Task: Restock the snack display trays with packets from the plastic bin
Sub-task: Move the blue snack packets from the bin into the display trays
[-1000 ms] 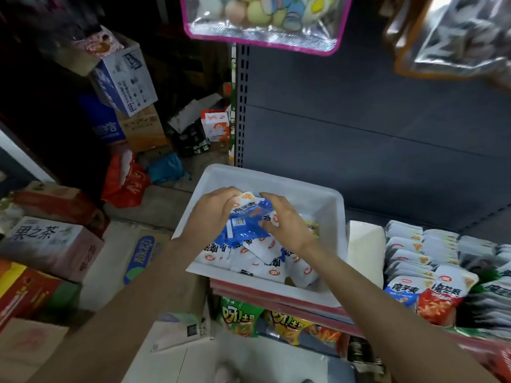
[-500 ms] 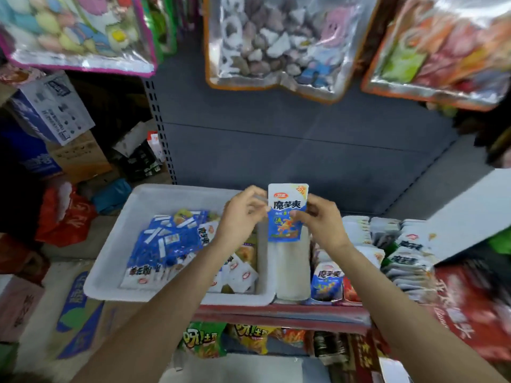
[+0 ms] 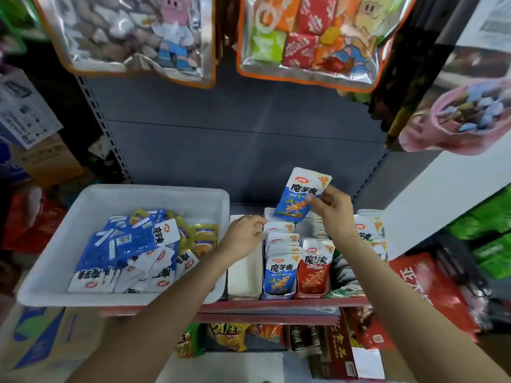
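The right hand is pinching a blue konjac snack packet by its right edge and holding it upright above the back of the display trays. The left hand is hovering with fingers loosely curled and holding nothing, its fingertips lying at the wall between the empty white tray and the row of blue packets; whether it is actually touching that row is hard to judge from this angle. The step in hand looks like placing: the packet is out of the white plastic bin and is going to a tray. The next move seems to call for lowering the packet upright into the blue row, or starting the empty tray, with the left hand parting or steadying the packets standing there. The blue row is looking nearly full, so space is tight. The bin is sitting on the shelf just left of the trays, with many blue and yellow packets lying loose in it. A row of red packets is standing just right of the blue ones. Large hanging snack bags are dangling overhead, well apart from the hands.
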### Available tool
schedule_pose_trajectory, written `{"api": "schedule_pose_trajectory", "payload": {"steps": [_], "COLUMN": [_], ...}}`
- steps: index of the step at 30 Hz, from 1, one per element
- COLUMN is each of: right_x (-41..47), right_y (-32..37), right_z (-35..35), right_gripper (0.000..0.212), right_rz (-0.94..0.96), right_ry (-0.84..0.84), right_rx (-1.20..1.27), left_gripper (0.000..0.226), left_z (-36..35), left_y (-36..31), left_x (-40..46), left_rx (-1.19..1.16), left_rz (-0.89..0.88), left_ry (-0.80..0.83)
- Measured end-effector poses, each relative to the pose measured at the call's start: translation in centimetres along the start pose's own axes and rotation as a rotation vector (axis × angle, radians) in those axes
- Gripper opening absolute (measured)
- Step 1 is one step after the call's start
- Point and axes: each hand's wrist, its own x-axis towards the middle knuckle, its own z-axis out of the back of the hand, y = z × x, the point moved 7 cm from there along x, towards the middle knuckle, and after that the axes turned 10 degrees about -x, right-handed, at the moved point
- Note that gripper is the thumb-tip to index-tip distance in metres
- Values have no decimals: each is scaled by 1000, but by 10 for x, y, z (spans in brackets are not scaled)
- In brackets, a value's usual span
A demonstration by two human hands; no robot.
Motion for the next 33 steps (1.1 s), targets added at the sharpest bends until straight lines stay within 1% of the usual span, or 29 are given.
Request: {"api": "schedule_pose_trajectory", "payload": {"steps": [3,6,10,12,13,14,16,17,18,20,23,24,26,27,29,33], "right_x": [2,3,1,1,2,4,5,4,3,4,1,1,2,2,2,3], "right_y": [-6,-14,-37,-43,-41,-35,-19,-14,-11,-14,-30,-33,-30,-25,-22,-26], "right_z": [-7,-14,-28,-31,-32,-31,-26,-24,-23,-26,-38,-40,-40,-39,-41,-53], "right_gripper": [14,14,11,7,4,6,24,29,28,24,38,36,14,7,11,20], "right_rz": [-35,-105,-237,-269,-242,-192,-54,1,35,66,52,48,80,121,165,90], "right_ry": [56,115,231,247,234,205,124,90,69,88,232,249,212,174,161,278], "right_rx": [34,64,-134,-229,-243,-246,-297,-339,-384,-526,-850,-892,-815,-773,-794,-1013], "left_gripper": [29,25,25,25,25,26,26,27,27,28,29,30,31,31,30,27], "left_z": [1,-1,-7,-8,-10,-10,-11,-11,-12,-12,-13,-14,-14,-13,-12,-2], "left_y": [-4,-4,-2,-1,0,0,0,1,1,2,3,3,4,4,7,12], "left_x": [-4,-9,-13,-13,-13,-13,-13,-12,-12,-11,-12,-13,-12,-12,-11,-14], "left_rx": [-34,-76,-77,-79,-85,-91,-97,-99,-104,-113,-108,-103,-104,-107,-120,-153], "left_rz": [7,22,31,38,39,40,40,41,45,46,31,27,25,23,25,24], "left_ry": [-20,14,38,33,37,41,45,45,46,46,56,62,70,70,68,31]}}
